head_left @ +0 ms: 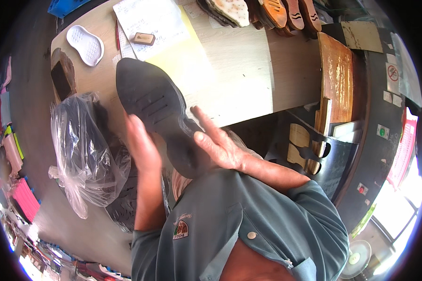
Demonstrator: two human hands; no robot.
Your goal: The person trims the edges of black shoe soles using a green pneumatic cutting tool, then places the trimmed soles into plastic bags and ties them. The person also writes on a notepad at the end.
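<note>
From afar, I see the left hand [144, 149], its grip unclear, and open right hand [224, 149] flank black soles [151, 96] at the table's [244, 89] edge; likely squaring them, next needing level pressure.

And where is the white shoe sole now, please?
In the head view, the white shoe sole lies on the table at upper left, left of the papers.

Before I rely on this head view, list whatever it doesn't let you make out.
In the head view:
Black sole-shaped stack: underside hidden by its upper face.
Left hand: outline blurred.
Clear plastic bag: folds and glare obscure its contents.
Orange sole: far end cut off by top edge.
</note>
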